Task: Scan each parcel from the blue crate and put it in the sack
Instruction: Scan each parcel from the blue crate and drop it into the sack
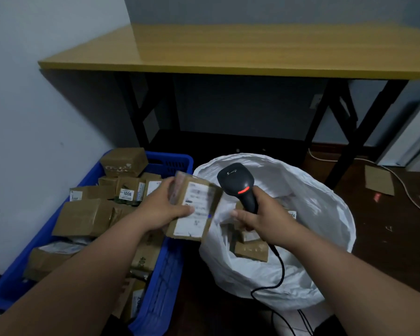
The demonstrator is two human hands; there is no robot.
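Observation:
My left hand (164, 207) grips a brown cardboard parcel (197, 212) with a white label facing up, held over the gap between the blue crate (165, 275) and the white sack (313, 214). My right hand (257, 217) holds a black corded barcode scanner (240, 185) by its handle, just right of the parcel, above the sack's mouth. The scanner's head shows a red light and tilts up and away. The crate on the left holds several cardboard parcels (83, 217). Inside the sack lie a few parcels (251, 249).
A yellow-topped table (228, 52) with black legs stands behind crate and sack. A wall runs along the left. On the dark floor at right lie a cardboard scrap (378, 180) and a white cable (407, 192). The scanner's black cord (279, 275) trails down across the sack.

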